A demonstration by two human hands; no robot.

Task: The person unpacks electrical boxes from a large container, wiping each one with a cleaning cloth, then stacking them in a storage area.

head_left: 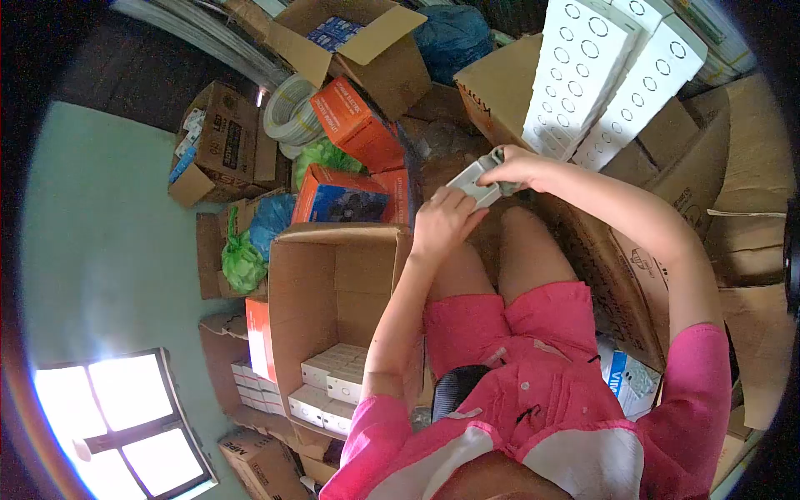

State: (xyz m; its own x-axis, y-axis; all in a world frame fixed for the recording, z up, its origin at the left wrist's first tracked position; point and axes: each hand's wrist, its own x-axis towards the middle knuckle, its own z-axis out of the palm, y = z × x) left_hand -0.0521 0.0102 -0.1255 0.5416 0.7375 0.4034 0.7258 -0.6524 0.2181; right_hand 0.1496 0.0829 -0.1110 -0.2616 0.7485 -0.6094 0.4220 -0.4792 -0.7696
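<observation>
In front of my knees I hold a white rectangular plastic box (477,181) in the air, tilted. My left hand (446,218) is closed around its lower left end, fingers over the top face. My right hand (518,167) is closed at the upper right end, thumb on the box. A grey-green cloth (507,185) is bunched in that right hand against the box. The fingers hide part of the box. Nearest my left forearm stands an open carton (333,237) with similar white boxes (329,392) stacked inside.
White blocks with round knockouts (575,71) stand in a carton (500,79) at upper right. Orange boxes (358,125), a coil of white tubing (292,112) and green bags (243,262) lie to the left. Another open carton (375,46) is at the back.
</observation>
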